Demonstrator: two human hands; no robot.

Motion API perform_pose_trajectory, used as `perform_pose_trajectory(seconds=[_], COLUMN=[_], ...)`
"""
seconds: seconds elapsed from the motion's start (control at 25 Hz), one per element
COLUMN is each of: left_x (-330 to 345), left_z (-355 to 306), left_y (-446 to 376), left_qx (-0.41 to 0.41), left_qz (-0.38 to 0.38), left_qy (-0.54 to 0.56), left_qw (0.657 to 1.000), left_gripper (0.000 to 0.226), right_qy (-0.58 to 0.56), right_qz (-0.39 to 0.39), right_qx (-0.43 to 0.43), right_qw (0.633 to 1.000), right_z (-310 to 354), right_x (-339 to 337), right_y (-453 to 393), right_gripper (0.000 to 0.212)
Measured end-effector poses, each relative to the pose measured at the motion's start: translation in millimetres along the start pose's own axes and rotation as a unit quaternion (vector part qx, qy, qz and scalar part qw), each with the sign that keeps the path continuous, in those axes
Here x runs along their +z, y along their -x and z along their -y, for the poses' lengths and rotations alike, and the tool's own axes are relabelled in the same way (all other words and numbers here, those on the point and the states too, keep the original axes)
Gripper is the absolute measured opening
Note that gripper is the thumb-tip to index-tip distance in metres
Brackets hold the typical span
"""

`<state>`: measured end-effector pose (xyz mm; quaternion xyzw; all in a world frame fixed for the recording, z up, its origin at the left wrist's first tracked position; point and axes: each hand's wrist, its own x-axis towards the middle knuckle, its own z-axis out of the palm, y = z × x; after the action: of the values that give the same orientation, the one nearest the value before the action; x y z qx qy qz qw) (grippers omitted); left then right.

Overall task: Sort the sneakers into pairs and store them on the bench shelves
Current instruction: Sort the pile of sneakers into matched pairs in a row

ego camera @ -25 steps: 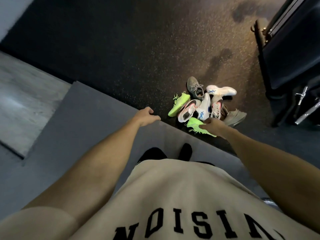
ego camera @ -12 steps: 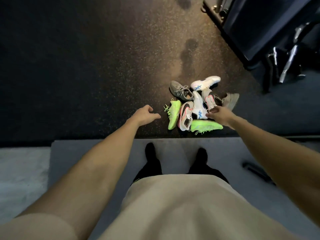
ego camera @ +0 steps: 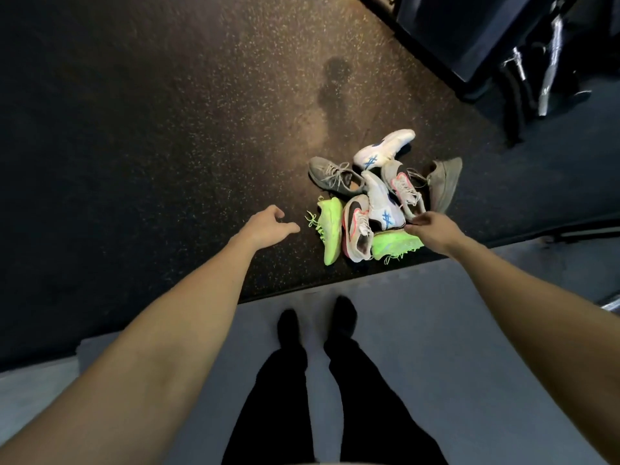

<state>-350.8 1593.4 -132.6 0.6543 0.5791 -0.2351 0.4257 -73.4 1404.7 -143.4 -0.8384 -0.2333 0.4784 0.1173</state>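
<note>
Standing over the speckled floor, sneaker pile between my hands: left hand loosely spread beside a neon green sneaker, right hand fingers bunched at the white one, grip unclear.

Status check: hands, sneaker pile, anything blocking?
Left hand open, empty. Right hand at pile, grip unclear. Sneakers heaped, unsorted. Nothing blocking.
</note>
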Motion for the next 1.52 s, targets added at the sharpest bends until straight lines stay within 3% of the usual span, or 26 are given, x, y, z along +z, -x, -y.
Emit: perform_pose_trajectory(seconds=[0.28, 0.6, 0.76, 0.84, 0.88, 1.04, 1.24, 1.4, 1.52], left_x=[68, 158, 199, 215, 223, 250, 255, 253, 236], left_z=[17, 51, 59, 58, 56, 33, 38, 50, 51], left_y=[-150, -332, -409, -439, -452, -487, -525, -524, -499], left_qx=[0.021, 0.052, 0.073, 0.076, 0.077, 0.027, -0.016, 0.008, 0.024], left_qz=[0.021, 0.010, 0.003, -0.001, 0.002, 0.048, 0.062, 0.052, 0.068], left_qy=[-0.042, -0.097, -0.118, -0.115, -0.092, 0.116, 0.278, 0.322, 0.358], left_qw=[0.999, 0.994, 0.990, 0.990, 0.993, 0.992, 0.959, 0.945, 0.931], left_gripper=[0.063, 0.066, 0.074, 0.067, 0.063, 0.082, 0.124, 0.074, 0.063], right_qy=[-0.033, -0.070, -0.098, -0.142, -0.176, -0.365, -0.476, -0.451, -0.419], right_qz=[-0.051, -0.113, -0.105, -0.096, -0.092, -0.111, -0.234, -0.324, -0.384], right_qx=[0.034, 0.132, 0.187, 0.219, 0.225, 0.209, 0.162, 0.109, 0.055], right_qw=[0.998, 0.982, 0.972, 0.960, 0.954, 0.900, 0.832, 0.825, 0.821], right_z=[-68, -181, -229, -242, -246, -264, -260, -243, -233], right_x=[76, 190, 244, 263, 273, 304, 323, 314, 295], right_y=[-116, -246, -302, -322, -331, -371, -383, -374, -369], right_gripper=[0.045, 0.044, 0.027, 0.034, 0.036, 0.054, 0.046, 0.044, 0.046])
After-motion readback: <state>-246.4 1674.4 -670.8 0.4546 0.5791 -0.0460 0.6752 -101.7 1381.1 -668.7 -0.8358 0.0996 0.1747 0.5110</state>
